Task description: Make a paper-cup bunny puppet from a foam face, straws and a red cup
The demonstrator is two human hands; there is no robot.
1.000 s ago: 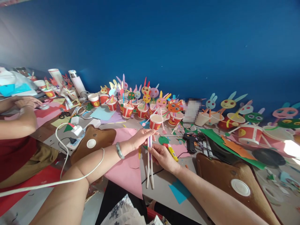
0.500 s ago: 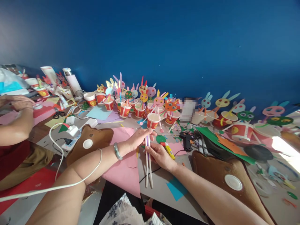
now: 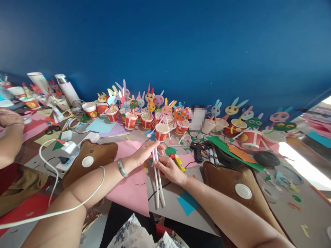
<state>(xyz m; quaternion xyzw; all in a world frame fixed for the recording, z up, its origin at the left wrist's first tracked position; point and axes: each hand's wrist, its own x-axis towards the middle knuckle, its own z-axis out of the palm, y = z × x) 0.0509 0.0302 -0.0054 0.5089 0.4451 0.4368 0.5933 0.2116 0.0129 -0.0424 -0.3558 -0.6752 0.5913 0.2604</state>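
Note:
Two long white sticks [image 3: 159,189] with purple strips near their upper part hang down between my hands. My left hand [image 3: 148,151] has its fingers closed around their upper end, just below a red and white paper cup [image 3: 162,132] with a pink rabbit figure [image 3: 167,110] above it. Lower down, my right hand [image 3: 169,169] pinches the same sticks between thumb and fingers. Pink paper [image 3: 131,193] lies under my left wrist, and a yellow glue tube [image 3: 180,163] lies beyond my right hand.
Several cups with paper animal faces line the blue wall [image 3: 165,44]. A black glue gun [image 3: 198,152] lies right of centre. Brown cushions [image 3: 232,179] flank my arms. A white cable [image 3: 64,216] crosses my left forearm. Another person's arm [image 3: 9,137] is at the far left.
The whole view has shifted, so the table and things appear further left, and more table shows at the right. Both hands keep their hold on the sticks.

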